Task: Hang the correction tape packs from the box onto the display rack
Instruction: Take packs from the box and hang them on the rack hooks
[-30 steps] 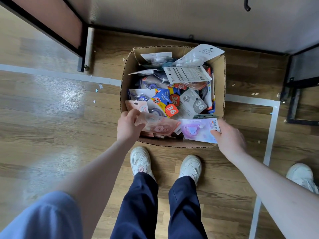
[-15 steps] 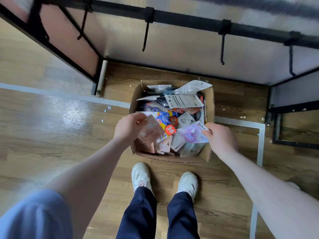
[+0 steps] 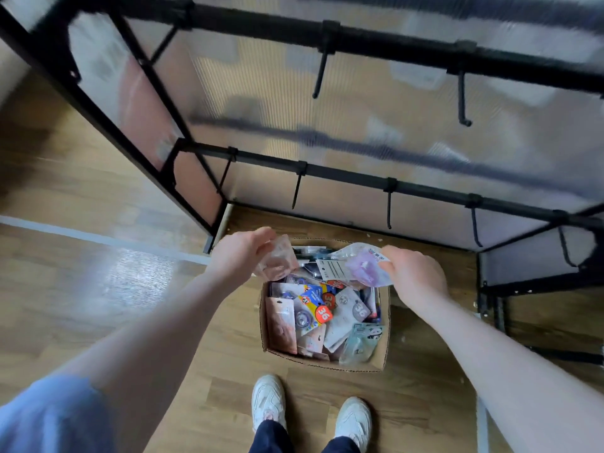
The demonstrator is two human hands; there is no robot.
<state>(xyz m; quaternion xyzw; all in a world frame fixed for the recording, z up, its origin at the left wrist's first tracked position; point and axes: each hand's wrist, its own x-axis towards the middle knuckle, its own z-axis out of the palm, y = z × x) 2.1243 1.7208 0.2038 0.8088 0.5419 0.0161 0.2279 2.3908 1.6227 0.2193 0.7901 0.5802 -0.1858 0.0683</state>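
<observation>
Both packs are rising out of the box compared with half a second ago, and the rack is now filling the upper view. One pinkish pack (image 3: 277, 259) is being pinched in the left hand (image 3: 240, 253), held above the box's far left corner. One purple pack (image 3: 369, 268) is being gripped by the right hand (image 3: 413, 273), held above the far right part of the box. Neither pack is touching a hook yet.

Progress judgement: the task is looking barely begun. Every hook in view on the display rack (image 3: 327, 34), such as the nearest lower hook (image 3: 389, 207), is hanging bare, while the cardboard box (image 3: 327, 362) on the floor is still lying full of mixed packs (image 3: 327, 315). The lower rail is sitting just beyond the hands, the upper rail well above them.

Remaining work: both held packs are awaiting hanging, and the box contents are awaiting the same. Pack hang-holes are too blurred to make out.
</observation>
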